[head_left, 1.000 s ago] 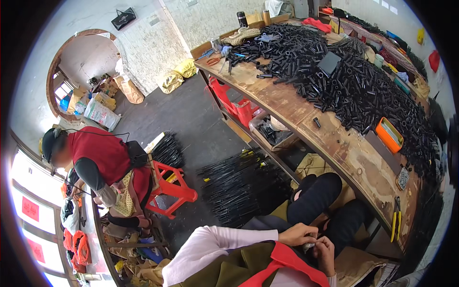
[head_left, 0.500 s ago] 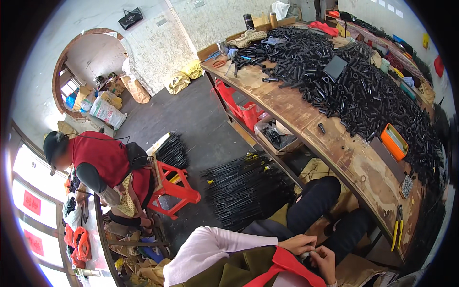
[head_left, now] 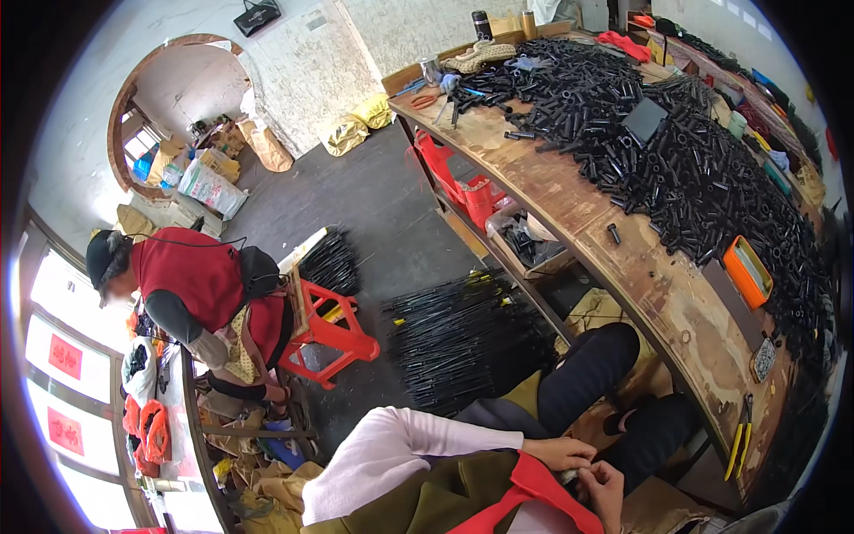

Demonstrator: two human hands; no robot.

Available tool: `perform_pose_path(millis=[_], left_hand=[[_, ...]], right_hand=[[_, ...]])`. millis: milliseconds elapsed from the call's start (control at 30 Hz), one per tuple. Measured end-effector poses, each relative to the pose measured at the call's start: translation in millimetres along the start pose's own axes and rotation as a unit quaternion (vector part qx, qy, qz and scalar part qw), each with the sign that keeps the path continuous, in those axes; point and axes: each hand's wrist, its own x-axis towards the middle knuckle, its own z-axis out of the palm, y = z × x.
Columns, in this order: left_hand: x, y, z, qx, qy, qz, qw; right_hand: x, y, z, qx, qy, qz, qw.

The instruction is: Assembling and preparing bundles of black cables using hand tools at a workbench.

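Note:
My left hand, at the end of a pale lavender sleeve, rests above my lap. Its fingers are closed and meet those of my right hand, which is curled in a pinch. A small pale bit shows between the two, too covered by fingers to name. Red cloth lies over my front beside the hands. To their right, on the worn wooden table, pliers with yellow handles lie near the edge.
A big heap of short black tubular parts covers the table's far side, with an orange box by it. Bundles of thin black rods lie on the floor. At left a person in a red vest works beside a red stool.
The view has shifted slightly, so the table and room sit a little lower and further right. My hands stay together in nearly the same pose.

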Motion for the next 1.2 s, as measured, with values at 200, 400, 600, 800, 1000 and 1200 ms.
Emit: perform_pose_path(millis=[200, 400, 600, 800, 1000, 1200], left_hand=[[12, 27, 6, -0.041, 0.118, 0.032, 0.992], [5, 25, 19, -0.133, 0.137, 0.013, 0.982], [0, 6, 44, -0.164, 0.192, -0.023, 0.967], [5, 5, -25, 0.223, 0.177, 0.105, 0.953], [13, 45, -28, -0.231, 0.198, -0.103, 0.947], [9, 56, -2, 0.096, 0.299, 0.017, 0.949]], right_hand=[[5, 3, -1, -0.009, 0.086, -0.120, 0.989], [2, 34, 18, -0.022, 0.178, -0.215, 0.960], [-1, 58, 31, -0.153, 0.287, -0.259, 0.909], [24, -14, 11, -0.126, 0.120, -0.199, 0.964], [30, -34, -2, 0.071, 0.030, -0.108, 0.991], [13, -17, 5, 0.119, 0.043, -0.100, 0.987]])
